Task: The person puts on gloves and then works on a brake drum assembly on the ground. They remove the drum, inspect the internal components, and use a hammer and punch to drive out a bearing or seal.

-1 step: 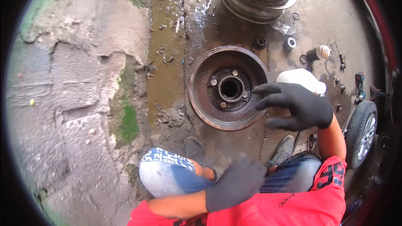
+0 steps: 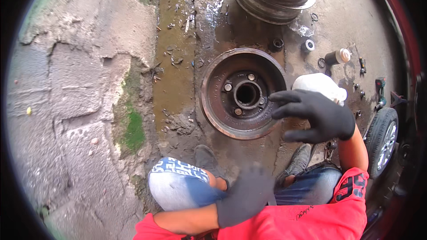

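Note:
A rusty brake drum (image 2: 213,106) lies on the wet concrete in front of me, its round centre bore and ring of bolts facing up. My right hand (image 2: 316,114), in a dark grey glove, hovers by the drum's right rim with fingers spread and nothing in them. Close to my lap is my left hand (image 2: 247,195), gloved the same way. Motion smears its fingers, so their pose does not show. Just beyond my right hand stands a white plastic jug (image 2: 316,83), partly covered by that hand.
Stacked metal wheel rims (image 2: 271,0) stand beyond the drum. To the right are a bearing ring (image 2: 308,46), a capped bottle (image 2: 338,56), a cordless power tool (image 2: 380,91) and a tyred wheel (image 2: 382,142). A muddy water channel (image 2: 173,84) runs along the left.
My left hand has shifted slightly left. The right hand has barely moved, its thumb a little lower. The drum stays in place.

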Demonstrator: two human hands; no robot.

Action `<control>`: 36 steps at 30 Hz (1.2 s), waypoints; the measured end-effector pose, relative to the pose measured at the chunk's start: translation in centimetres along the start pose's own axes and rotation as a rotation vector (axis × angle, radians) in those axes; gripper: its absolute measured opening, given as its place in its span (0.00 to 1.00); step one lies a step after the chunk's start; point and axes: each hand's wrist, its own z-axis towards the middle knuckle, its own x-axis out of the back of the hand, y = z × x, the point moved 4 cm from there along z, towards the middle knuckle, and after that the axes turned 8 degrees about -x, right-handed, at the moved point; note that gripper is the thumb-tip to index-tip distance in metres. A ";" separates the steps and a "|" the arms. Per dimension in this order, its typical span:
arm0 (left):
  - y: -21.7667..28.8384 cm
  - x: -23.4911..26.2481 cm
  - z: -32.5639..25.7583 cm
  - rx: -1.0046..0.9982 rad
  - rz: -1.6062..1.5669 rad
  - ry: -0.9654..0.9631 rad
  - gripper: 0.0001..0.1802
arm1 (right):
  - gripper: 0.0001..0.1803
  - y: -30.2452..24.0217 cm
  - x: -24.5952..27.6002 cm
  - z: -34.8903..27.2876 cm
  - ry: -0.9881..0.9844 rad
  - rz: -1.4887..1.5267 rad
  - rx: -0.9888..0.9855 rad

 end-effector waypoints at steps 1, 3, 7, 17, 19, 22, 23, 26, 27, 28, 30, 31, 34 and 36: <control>-0.3 1.6 0.1 0.024 0.034 -0.107 0.14 | 0.16 -0.3 -0.4 0.4 -0.153 -0.100 -0.103; 0.2 4.7 -1.0 -0.019 0.060 -0.117 0.13 | 0.15 -0.7 -1.2 1.4 -0.260 -0.268 -0.207; -1.1 8.3 -3.2 -0.060 0.105 0.170 0.13 | 0.15 -2.9 -1.3 4.9 -0.381 -0.440 -0.245; -3.2 10.5 -5.7 -0.164 0.044 0.193 0.13 | 0.08 -1.9 -6.4 7.3 -0.656 -0.815 -0.253; -3.6 11.2 -5.8 -0.191 0.032 0.197 0.13 | 0.12 -2.7 -6.7 7.9 -0.580 -0.502 -0.363; -4.0 12.0 -5.7 -0.238 0.011 0.217 0.13 | 0.22 -2.9 -6.7 9.2 -0.454 0.106 -0.585; -4.0 12.1 -5.5 -0.248 0.000 0.232 0.13 | 0.21 -2.4 -7.1 9.2 -0.404 0.173 -0.570; -3.6 11.7 -4.5 -0.269 -0.034 0.189 0.13 | 0.20 -1.4 -7.5 8.6 -0.334 0.334 -0.620; -3.4 11.3 -4.2 -0.276 -0.048 0.154 0.12 | 0.20 -1.3 -7.4 7.9 -0.332 0.277 -0.605; -3.0 10.9 -4.0 -0.298 -0.068 0.107 0.12 | 0.20 -1.2 -7.5 7.0 -0.331 0.220 -0.588; -3.2 11.6 -3.2 -0.335 -0.043 0.062 0.13 | 0.20 -0.9 -6.2 6.8 -0.380 0.016 -0.489; -3.3 12.0 -3.3 -0.296 -0.056 0.141 0.13 | 0.20 -0.7 -5.8 6.9 -0.442 -0.110 -0.422; -3.3 11.5 -2.9 -0.213 -0.073 0.245 0.14 | 0.22 0.2 -4.6 7.2 -0.574 -0.318 -0.374; -2.5 11.1 -2.6 -0.193 -0.028 0.182 0.16 | 0.27 -0.2 -4.4 8.0 -0.645 -0.394 -0.432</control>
